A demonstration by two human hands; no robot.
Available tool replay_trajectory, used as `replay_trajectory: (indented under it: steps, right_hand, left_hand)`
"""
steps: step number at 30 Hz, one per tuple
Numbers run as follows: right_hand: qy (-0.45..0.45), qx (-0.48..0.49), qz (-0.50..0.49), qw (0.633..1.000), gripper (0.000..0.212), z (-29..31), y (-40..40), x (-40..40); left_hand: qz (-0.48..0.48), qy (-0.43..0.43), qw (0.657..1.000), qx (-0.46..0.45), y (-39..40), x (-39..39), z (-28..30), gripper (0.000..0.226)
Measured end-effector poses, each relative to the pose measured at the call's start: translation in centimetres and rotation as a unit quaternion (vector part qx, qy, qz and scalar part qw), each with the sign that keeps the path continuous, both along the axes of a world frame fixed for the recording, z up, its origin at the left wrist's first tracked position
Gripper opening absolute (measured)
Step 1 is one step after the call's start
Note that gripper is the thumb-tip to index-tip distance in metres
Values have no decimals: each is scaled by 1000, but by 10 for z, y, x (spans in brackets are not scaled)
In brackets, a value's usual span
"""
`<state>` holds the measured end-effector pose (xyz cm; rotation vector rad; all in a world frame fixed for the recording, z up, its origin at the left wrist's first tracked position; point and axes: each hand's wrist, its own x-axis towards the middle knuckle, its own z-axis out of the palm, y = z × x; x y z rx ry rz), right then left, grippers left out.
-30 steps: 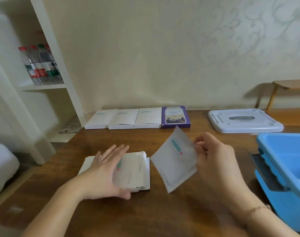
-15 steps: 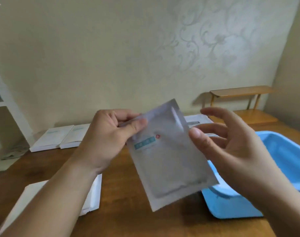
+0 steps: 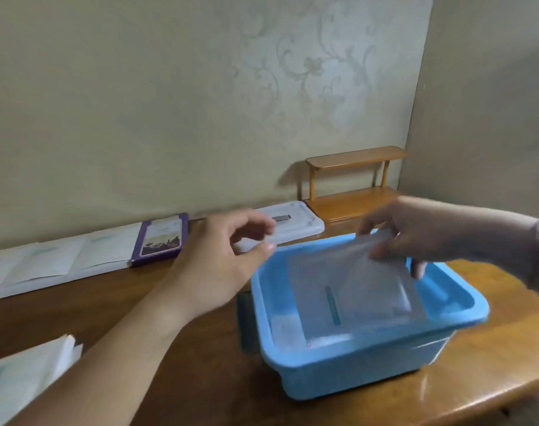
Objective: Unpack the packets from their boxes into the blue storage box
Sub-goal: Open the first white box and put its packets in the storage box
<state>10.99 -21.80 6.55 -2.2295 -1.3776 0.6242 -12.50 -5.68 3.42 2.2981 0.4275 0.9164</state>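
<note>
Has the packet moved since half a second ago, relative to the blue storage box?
Yes. The packet, pinched by the right hand, went from above the table left of the blue storage box to over its opening.

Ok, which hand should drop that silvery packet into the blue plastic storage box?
Right. The right hand already pinches the silvery flat packet by its top edge, over the blue plastic storage box. The left hand holds nothing, beside the box.

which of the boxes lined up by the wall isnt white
The purple box, at the right end of the row beside the white lid. The other boxes to its left are all white.
</note>
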Motion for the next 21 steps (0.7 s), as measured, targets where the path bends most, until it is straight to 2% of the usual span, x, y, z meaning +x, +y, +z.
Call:
replay_trajectory:
  steps: [3, 9, 12, 15, 18, 21]
  right_hand:
    - [-22, -127, 45, 991, 17, -23, 21, -1]
    - [-90, -255, 90, 958, 10, -52, 44, -13]
    - [-142, -311, 107, 934, 26, -58, 47, -23]
    - [-209, -334, 147, 907, 31, -62, 50, -32]
    - [-240, -321, 164, 902, 26, -67, 50, -33]
    - [-323, -283, 183, 884, 31, -72, 48, -39]
  left_hand:
    - [1, 53, 998, 43, 4, 13, -7, 14]
    - [0, 26, 999, 33, 13, 25, -14, 14]
    - [-7, 25, 999, 39, 12, 28, -15, 14]
    - [-11, 32, 999, 39, 12, 30, -18, 13]
    - [-14, 45, 998, 41, 10, 27, -23, 15]
    - [-18, 49, 997, 48, 10, 23, -25, 17]
